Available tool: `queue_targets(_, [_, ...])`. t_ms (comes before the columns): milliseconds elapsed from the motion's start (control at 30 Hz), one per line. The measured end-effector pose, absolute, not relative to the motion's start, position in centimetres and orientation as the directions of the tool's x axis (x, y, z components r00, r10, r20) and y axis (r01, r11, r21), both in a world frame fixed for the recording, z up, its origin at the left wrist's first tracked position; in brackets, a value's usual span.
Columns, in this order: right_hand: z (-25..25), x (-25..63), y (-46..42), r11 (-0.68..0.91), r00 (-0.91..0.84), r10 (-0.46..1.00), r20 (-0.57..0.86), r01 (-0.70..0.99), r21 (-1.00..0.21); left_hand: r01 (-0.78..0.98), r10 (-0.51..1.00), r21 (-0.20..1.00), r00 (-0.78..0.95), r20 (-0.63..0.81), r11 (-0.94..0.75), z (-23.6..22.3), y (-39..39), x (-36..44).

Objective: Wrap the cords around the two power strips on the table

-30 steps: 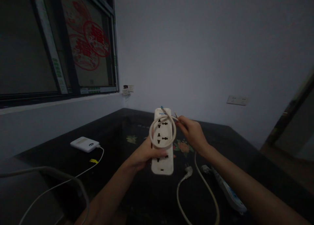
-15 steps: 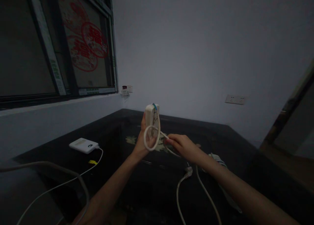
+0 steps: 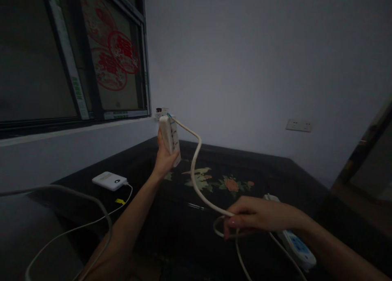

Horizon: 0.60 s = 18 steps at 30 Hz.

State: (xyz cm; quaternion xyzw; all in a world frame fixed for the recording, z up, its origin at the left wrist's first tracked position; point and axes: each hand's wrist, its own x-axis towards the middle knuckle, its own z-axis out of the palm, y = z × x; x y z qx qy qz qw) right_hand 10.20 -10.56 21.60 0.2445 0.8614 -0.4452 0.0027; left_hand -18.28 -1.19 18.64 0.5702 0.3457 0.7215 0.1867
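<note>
My left hand (image 3: 164,156) is closed around a white power strip (image 3: 172,140), held tilted upright above the table with its sockets facing right. A thick white cord (image 3: 196,170) leaves the strip's top end and runs in a bend down to my right hand (image 3: 255,215). That hand pinches the cord between thumb and fingers, low over the table's right part. Below its fingers a loop of the cord hangs and trails toward me. Beneath my right forearm lies a second power strip (image 3: 296,246) with a blue-marked face, partly covered by the arm.
On the left of the black table (image 3: 183,224) lies a white power bank (image 3: 109,180) with a thin cable attached. A yellow scrap (image 3: 120,201) lies near it. A grey cable (image 3: 82,197) arcs at the lower left. Wall sockets (image 3: 299,125) sit beyond the table.
My left hand has moved left and slightly up with the power strip. My right hand has gone right and down, drawing the cord out from a small loop into a long bend.
</note>
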Motion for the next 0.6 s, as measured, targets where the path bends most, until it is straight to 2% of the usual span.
queue_targets(67, [21.3, 11.7, -10.0, 0.417, -0.83, 0.487, -0.272, 0.495, -0.763, 0.124, 0.626, 0.679, -0.295, 0.722, -0.724, 18.0, -0.3, -19.3])
queue_targets(133, [20.8, 13.2, -8.7, 0.39, -0.78, 0.569, -0.261, 0.535, -0.749, 0.052, 0.649, 0.695, -0.312, 0.694, -0.717, 17.3, 0.1, -19.8])
queue_targets(167, [20.4, 13.8, -8.0, 0.412, -0.76, 0.612, -0.219, 0.543, -0.731, -0.008, 0.682, 0.717, -0.316, 0.66, -0.697, 17.1, 0.1, -19.9])
queue_targets(267, [19.4, 15.0, -6.0, 0.523, -0.653, 0.757, 0.04, 0.568, -0.635, -0.148, 0.762, 0.763, -0.314, 0.567, -0.629, 16.7, -0.6, -19.3])
queue_targets(367, [18.2, 14.7, -4.9, 0.577, -0.602, 0.773, 0.197, 0.54, -0.613, -0.186, 0.798, 0.788, -0.295, 0.525, -0.587, 16.7, -1.5, -18.3])
queue_targets(467, [16.4, 13.5, -4.4, 0.589, -0.61, 0.764, 0.21, 0.527, -0.613, -0.181, 0.81, 0.798, -0.258, 0.526, -0.575, 17.2, -2.4, -17.3])
queue_targets(600, [13.4, 11.4, -3.5, 0.622, -0.602, 0.762, 0.239, 0.578, -0.527, -0.166, 0.783, 0.767, -0.192, 0.592, -0.62, 18.1, -3.4, -16.1])
